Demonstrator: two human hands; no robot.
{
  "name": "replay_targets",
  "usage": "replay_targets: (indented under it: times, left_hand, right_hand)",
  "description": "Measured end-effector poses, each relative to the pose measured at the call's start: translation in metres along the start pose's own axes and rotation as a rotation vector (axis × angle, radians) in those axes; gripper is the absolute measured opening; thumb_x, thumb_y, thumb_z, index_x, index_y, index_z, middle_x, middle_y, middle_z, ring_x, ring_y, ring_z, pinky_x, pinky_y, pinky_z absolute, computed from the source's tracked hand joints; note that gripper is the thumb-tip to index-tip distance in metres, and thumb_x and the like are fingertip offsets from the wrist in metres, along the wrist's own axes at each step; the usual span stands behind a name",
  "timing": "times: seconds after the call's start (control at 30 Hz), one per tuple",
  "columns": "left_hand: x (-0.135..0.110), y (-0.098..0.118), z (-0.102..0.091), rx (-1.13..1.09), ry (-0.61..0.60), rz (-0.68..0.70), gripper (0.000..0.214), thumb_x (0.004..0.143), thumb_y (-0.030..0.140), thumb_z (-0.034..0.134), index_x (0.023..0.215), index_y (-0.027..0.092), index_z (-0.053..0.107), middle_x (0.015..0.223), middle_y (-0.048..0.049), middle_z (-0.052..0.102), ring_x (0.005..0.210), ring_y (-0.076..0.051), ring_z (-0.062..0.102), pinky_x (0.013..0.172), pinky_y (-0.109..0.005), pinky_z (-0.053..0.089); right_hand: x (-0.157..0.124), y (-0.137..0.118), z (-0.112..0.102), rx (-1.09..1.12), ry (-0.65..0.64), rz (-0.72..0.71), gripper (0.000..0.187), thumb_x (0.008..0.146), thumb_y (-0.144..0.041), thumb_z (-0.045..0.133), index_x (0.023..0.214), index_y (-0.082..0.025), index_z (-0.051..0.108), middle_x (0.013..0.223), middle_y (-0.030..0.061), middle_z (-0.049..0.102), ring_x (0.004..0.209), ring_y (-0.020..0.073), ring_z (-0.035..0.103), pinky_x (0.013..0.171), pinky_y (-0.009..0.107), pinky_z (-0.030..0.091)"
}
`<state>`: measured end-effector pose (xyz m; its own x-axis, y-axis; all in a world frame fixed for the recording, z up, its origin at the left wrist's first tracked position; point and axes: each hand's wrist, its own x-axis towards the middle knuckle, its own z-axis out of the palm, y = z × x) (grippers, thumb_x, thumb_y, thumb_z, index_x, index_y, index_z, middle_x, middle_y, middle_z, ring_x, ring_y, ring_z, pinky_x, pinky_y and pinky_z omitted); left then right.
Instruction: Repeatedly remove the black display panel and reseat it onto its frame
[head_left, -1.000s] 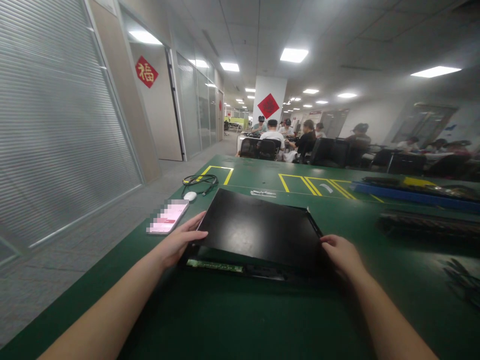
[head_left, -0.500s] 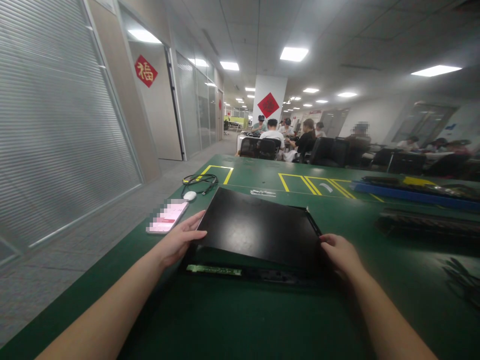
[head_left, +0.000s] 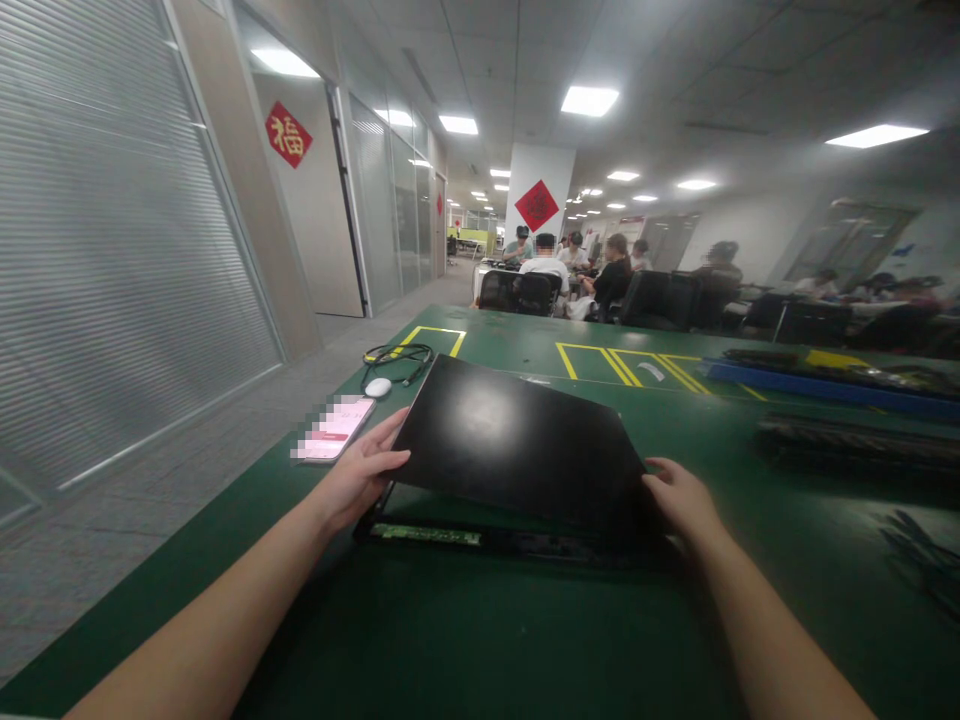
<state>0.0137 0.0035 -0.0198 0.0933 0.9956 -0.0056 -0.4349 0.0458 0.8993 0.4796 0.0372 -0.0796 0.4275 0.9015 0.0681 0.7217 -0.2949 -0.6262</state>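
Note:
A dark, flat screen panel (head_left: 517, 440) is held tilted between my two hands, its left side higher than its right. My left hand (head_left: 367, 470) grips the panel's left edge, thumb on the top face and fingers underneath. At the right edge my right hand (head_left: 679, 495) pinches the panel near its lower corner. Beneath it lies a black frame (head_left: 555, 548) with a narrow green circuit board (head_left: 427, 535) along its near edge. Most of the frame is hidden under the panel.
The green table (head_left: 480, 640) carries a phone (head_left: 334, 430), a white mouse (head_left: 379, 387) and a coiled black cable (head_left: 397, 362) on the left. Yellow tape (head_left: 600, 365) marks its far side. At right lie a blue tray (head_left: 825, 390), dark long parts (head_left: 862, 455) and cables (head_left: 926, 560). Several people sit beyond.
The screen panel has risen slightly and shifted away from me, and it now covers the frame's far right corner. Both hands keep their hold.

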Motion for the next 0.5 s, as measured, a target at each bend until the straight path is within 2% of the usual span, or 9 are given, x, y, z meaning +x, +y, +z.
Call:
replay_targets:
  times: [0.2,0.5]
  left_hand:
    - [-0.0002,0.0001,0.0002,0.015,0.017,0.018,0.089,0.060,0.014,0.086,0.144,0.024,0.057,0.145,-0.0100,0.061,0.132,-0.035,0.056,0.105,-0.039,0.051]
    - [-0.0022,0.0017,0.0020,0.046,0.033,0.020,0.088,0.060,0.017,0.088,0.142,0.024,0.058,0.143,-0.0094,0.063,0.133,-0.034,0.055,0.103,-0.035,0.052]
  right_hand:
    - [0.0020,0.0036,0.0015,0.078,0.008,0.013,0.038,0.079,-0.035,0.061,0.110,-0.017,0.075,0.099,0.0112,0.075,0.091,0.0257,0.069,0.080,0.036,0.051]
    - [0.0028,0.0040,0.0052,0.125,-0.022,0.023,0.042,0.081,-0.037,0.058,0.115,-0.018,0.074,0.109,0.0108,0.075,0.098,0.0251,0.069,0.083,0.034,0.052]
